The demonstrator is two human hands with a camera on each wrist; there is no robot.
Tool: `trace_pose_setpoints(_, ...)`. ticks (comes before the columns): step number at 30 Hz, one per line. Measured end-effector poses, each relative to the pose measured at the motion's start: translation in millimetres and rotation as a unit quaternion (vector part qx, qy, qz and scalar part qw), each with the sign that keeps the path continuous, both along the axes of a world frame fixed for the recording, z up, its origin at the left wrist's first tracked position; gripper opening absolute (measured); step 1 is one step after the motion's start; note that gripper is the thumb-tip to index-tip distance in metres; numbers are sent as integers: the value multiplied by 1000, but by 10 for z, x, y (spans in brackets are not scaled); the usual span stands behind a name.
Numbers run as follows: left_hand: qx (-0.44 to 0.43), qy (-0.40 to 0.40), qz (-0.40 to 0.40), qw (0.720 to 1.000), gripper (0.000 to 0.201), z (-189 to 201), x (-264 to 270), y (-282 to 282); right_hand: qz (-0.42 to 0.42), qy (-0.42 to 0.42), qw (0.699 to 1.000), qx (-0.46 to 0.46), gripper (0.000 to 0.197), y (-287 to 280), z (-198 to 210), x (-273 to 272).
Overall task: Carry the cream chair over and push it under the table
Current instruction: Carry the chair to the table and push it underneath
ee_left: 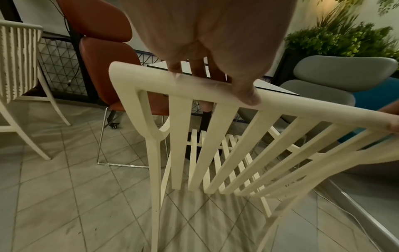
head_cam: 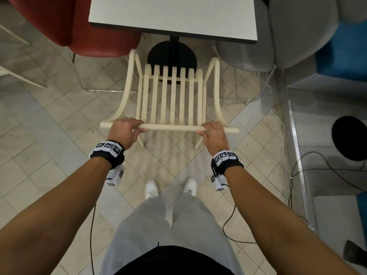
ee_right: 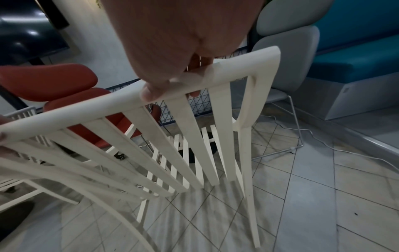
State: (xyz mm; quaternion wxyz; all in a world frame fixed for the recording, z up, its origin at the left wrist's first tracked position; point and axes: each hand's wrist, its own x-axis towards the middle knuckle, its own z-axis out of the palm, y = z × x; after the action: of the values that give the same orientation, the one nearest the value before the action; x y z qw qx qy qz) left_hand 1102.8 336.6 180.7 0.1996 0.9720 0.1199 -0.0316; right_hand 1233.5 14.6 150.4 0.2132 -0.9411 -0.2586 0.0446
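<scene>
Pale diamond-laid tiles (head_cam: 59,108) run under everything you see, with the table (head_cam: 174,14) standing ahead of your hands on its black round base (head_cam: 171,56). Your left hand (head_cam: 124,132) is wrapped over the top rail of the cream chair (head_cam: 172,96), fingers curled across the front of the rail and thumb tucked beneath; the left wrist view shows the thumb (ee_left: 246,95) pressed along the rail's near face. Your right hand (head_cam: 215,134) grips the same rail near its other end in the same way (its thumb (ee_right: 151,93) lies flat on the rail in the right wrist view). The chair's slatted seat reaches forward from your knuckles toward the table, its front edge over the black base and just short of the tabletop's near edge. Whether its legs are touching the tiles I cannot tell. Off beyond your left hand sits a red chair (head_cam: 83,26); beyond your right hand sits a grey chair (head_cam: 278,36), with a blue bench (head_cam: 343,56) further out. Thin cables (head_cam: 278,124) trail over the floor on your right-hand side.
</scene>
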Motion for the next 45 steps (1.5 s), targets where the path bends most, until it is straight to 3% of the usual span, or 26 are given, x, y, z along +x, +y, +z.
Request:
trace_pose_setpoints(9,-45,53,80,994,38,53,709,189,-81,11,995,-63,35,415,53,587)
trace_pose_setpoints(18,-39,27,31,998,31,-71,625,259,-72,-6,994,-86,35,407,-19,570)
trace_pose_setpoints(23,-49,38,24,998,32,-35,658,323,-31,-43,991,-125,40,329,-17,610)
trace_pose_setpoints(27,-66,33,31,997,32,-32,715,308,-20,-70,992,-105,48,255,45,655)
trace_pose_setpoints(32,-72,37,48,996,35,7,1025,188,-22,-65,992,-110,37,170,5,983)
trace_pose_setpoints(39,-67,66,90,991,39,20,1532,268,-28,-26,994,-101,36,304,-4,1511)
trace_pose_setpoints(45,-78,86,110,987,32,22,1794,469,-25,-10,988,-149,36,541,32,1819)
